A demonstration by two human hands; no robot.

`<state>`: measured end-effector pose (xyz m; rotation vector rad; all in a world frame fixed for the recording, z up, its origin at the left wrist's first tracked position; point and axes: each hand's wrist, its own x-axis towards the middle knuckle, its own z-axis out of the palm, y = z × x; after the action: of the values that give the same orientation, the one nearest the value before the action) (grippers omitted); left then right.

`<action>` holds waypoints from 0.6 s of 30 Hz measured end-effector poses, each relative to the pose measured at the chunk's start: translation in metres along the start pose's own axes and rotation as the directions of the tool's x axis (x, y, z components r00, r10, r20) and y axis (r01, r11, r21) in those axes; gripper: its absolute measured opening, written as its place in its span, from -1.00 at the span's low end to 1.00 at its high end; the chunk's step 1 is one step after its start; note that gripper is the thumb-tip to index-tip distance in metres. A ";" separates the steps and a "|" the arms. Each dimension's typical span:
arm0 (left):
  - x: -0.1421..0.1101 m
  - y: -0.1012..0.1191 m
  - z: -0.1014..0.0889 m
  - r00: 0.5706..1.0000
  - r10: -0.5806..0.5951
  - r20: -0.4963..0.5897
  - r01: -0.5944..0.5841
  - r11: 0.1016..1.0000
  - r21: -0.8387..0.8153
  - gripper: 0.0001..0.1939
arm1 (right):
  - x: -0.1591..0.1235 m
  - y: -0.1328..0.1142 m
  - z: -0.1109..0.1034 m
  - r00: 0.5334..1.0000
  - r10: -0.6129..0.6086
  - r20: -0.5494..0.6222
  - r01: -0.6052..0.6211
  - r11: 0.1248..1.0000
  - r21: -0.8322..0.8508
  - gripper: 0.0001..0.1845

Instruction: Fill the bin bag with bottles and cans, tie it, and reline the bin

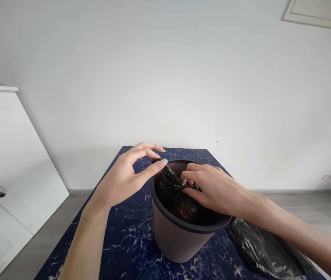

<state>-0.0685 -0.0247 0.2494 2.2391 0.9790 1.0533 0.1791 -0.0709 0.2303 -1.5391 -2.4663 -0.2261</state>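
Note:
A grey bin (180, 243) with a dark rim stands on a blue marbled table. Inside it sits a black plastic bag (169, 182), its top gathered and twisted; something reddish-brown shows dimly through the thin plastic lower down. My left hand (130, 171) pinches one end of the twisted plastic between thumb and finger, above the bin's left rim. My right hand (206, 182) reaches over the right rim, its fingers curled round the bag's twisted neck. The bin's bottom is hidden by the bag and shadow.
Another black plastic bag (267, 249) lies flat on the blue table (124, 233), right of the bin and partly under my right forearm. A white cabinet (16, 155) with a dark handle stands at the left. Behind the table rises a pale wall (165, 77).

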 end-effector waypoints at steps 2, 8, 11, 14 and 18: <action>-0.002 -0.001 -0.003 0.996 -0.006 0.088 0.005 1.000 0.007 -0.67 | -0.004 0.003 -0.002 0.999 0.017 -0.027 -0.015 0.998 0.061 -0.91; -0.010 0.002 -0.004 0.924 -0.065 0.377 0.037 0.996 0.081 0.18 | -0.014 0.014 -0.017 0.955 0.049 -0.292 0.020 0.973 0.231 -0.97; -0.009 0.007 0.001 0.903 -0.051 0.427 0.019 0.997 0.079 0.39 | -0.014 0.015 -0.027 0.890 0.058 -0.453 0.078 0.958 0.275 -0.94; -0.008 0.010 0.004 0.897 -0.010 0.442 -0.001 1.000 0.026 0.47 | -0.012 0.015 -0.036 0.807 0.115 -0.579 0.094 0.943 0.319 -0.93; -0.010 0.010 0.004 0.906 -0.040 0.421 0.002 0.996 0.091 0.51 | -0.006 0.027 -0.045 0.687 0.301 -0.662 0.139 0.839 0.526 -0.90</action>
<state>-0.0655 -0.0388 0.2493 2.3811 0.8666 0.4822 0.2107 -0.0756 0.2723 -1.0189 -1.6093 -0.0779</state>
